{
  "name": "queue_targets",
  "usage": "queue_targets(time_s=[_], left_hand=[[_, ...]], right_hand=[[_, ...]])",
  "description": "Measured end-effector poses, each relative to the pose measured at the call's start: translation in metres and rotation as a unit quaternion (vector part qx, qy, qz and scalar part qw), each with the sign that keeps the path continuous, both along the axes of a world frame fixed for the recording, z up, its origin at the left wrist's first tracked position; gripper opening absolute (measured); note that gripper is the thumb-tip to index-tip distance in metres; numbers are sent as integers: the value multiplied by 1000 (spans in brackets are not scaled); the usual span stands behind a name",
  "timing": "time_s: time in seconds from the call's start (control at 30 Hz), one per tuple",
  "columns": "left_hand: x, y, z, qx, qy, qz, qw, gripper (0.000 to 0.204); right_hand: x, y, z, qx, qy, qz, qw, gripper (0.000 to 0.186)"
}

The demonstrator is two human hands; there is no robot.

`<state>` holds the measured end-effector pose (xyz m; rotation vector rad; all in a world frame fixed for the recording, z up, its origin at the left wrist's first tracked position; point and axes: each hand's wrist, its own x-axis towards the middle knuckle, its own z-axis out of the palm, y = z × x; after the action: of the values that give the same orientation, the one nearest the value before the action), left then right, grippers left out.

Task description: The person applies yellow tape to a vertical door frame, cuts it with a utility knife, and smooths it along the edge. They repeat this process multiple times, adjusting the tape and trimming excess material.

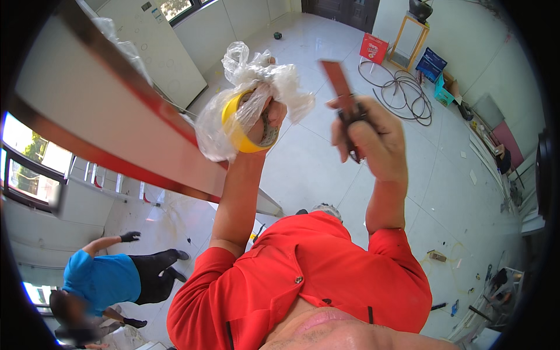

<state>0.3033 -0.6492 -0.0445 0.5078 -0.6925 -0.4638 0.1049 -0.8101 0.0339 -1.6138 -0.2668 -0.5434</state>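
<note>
Tape roll [231,119] and plastic [211,133] clasped in left grip [276,112], brown tool [338,81] clenched in right grip [378,139]

A workshop-like room — coiled hose [402,96] on the tiled floor [326,181], long strips [487,160] along the wall [475,73].

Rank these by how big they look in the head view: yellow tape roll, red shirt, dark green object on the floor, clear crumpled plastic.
1. Red shirt
2. Clear crumpled plastic
3. Yellow tape roll
4. Dark green object, which lies far off, so its real size is unsure
</note>
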Motion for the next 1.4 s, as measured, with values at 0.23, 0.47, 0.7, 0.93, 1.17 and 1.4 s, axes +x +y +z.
queue_targets(time_s=[0.23, 0.47, 0.7, 0.93, 1.17, 1.4], left_hand=[[-21, -40, -3, 57, -6, 84, 995, 36], [-26, -48, -13, 64, 9, 99, 993, 13], [-22, -92, -35, 69, 152, 227, 959, 23], [-24, -121, -48, 80, 62, 241, 965, 37], [12, -87, -63, -32, 113, 282, 952, 19], [-1, -137, -69, -27, 173, 157, 972, 20]], right_hand=[[36, -55, -25, 0, 120, 119, 986, 29], [72, -88, -56, -4, 151, 147, 978, 26], [99, -133, -84, -99, 108, 113, 983, 20], [111, -168, -109, -170, 47, 97, 980, 19], [91, -235, -103, -140, 165, 132, 967, 21], [106, -232, -102, -86, 90, 202, 971, 25]])
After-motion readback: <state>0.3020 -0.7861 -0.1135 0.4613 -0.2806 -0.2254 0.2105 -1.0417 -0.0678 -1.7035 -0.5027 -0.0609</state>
